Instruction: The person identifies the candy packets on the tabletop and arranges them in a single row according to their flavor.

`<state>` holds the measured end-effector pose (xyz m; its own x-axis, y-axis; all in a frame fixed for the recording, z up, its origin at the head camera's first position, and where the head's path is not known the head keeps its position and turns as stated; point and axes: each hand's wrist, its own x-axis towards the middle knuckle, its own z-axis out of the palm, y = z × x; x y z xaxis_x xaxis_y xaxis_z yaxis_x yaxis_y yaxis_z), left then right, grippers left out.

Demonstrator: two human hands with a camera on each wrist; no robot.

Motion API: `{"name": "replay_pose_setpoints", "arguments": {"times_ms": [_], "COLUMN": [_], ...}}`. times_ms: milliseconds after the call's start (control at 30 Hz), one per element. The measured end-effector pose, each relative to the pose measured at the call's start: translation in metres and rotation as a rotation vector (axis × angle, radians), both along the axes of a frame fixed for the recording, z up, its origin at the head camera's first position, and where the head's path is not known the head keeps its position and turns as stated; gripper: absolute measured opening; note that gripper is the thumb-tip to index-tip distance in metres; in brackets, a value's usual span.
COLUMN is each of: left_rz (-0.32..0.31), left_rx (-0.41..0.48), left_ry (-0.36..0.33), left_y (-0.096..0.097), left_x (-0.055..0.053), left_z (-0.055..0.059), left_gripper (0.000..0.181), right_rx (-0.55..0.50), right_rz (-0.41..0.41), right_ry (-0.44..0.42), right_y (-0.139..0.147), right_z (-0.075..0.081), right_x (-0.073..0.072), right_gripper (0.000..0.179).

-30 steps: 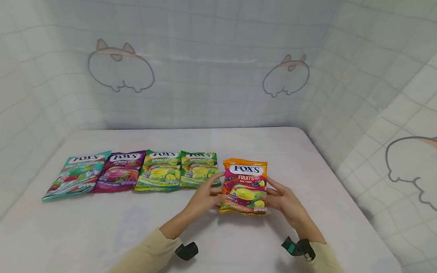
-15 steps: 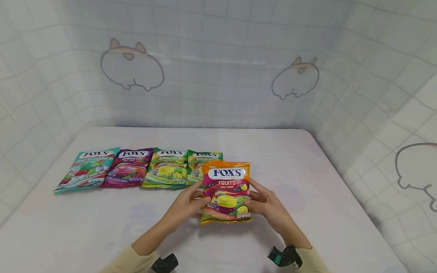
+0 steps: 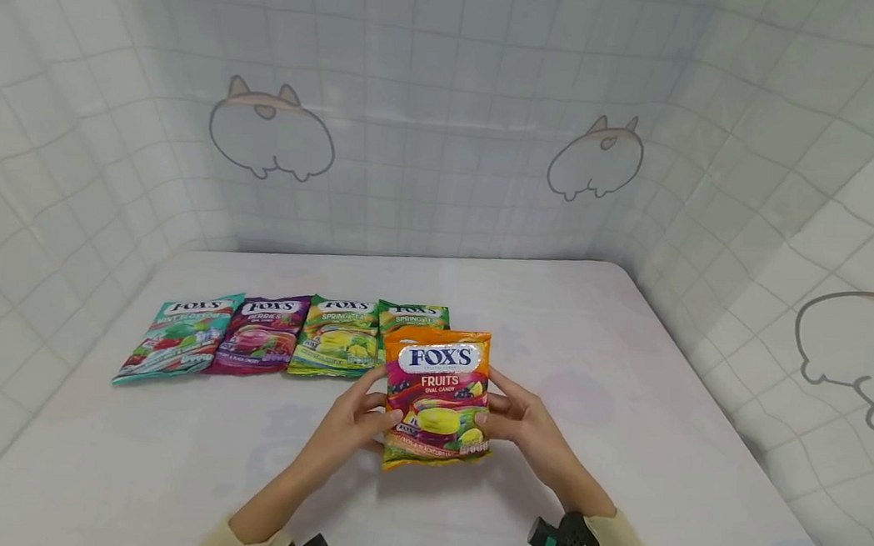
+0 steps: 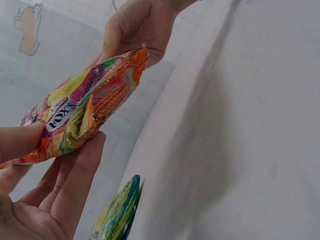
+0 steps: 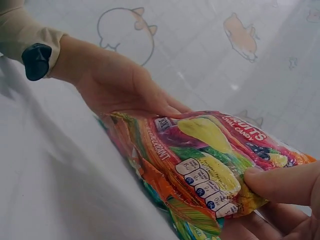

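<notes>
An orange-edged candy bag (image 3: pixel 438 398), printed FOX'S FRUITS, is held up between both hands with its front toward the head camera. My left hand (image 3: pixel 348 422) pinches its left side, thumb on the front and fingers behind. On the opposite side my right hand (image 3: pixel 528 433) grips it the same way. In the left wrist view the bag (image 4: pixel 85 100) hangs above the tabletop, over its shadow. The right wrist view shows the right thumb (image 5: pixel 280 184) pressing on the printed front. Behind the bag, a green spring tea bag (image 3: pixel 413 315) is partly covered from view.
A row of bags lies on the pale table (image 3: pixel 610 384): a teal mint one (image 3: pixel 181 337), a purple berries one (image 3: pixel 260 336), a green-yellow spring tea one (image 3: pixel 338 338). White grid-patterned cloth (image 3: pixel 430 139) rises at the back and sides.
Both hands have brought the fruits candy bag left and toward the person, raising it off the table's row; it now overlaps the rightmost green bag in view. The head view has shifted slightly.
</notes>
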<state>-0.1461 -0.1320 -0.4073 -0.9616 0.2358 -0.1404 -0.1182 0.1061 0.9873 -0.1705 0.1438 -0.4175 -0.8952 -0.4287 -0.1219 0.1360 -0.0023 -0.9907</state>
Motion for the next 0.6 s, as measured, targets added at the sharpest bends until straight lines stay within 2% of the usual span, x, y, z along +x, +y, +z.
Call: {"name": "replay_pose_setpoints", "arguments": {"times_ms": [300,600], "left_rz": [-0.015,-0.029], "left_rx": [0.011,0.031], "left_ry": [0.037,0.053], "left_y": [-0.004,-0.003], "left_x": [0.010,0.014], "left_z": [0.000,-0.002], "left_gripper": [0.064,0.064], "right_rx": [0.003,0.022], "right_rz": [0.054,0.028], "right_ry": [0.027,0.039], "right_y": [-0.002,-0.001], "right_z": [0.000,0.002], "right_x": [0.006,0.011], "right_gripper": [0.060,0.058]}}
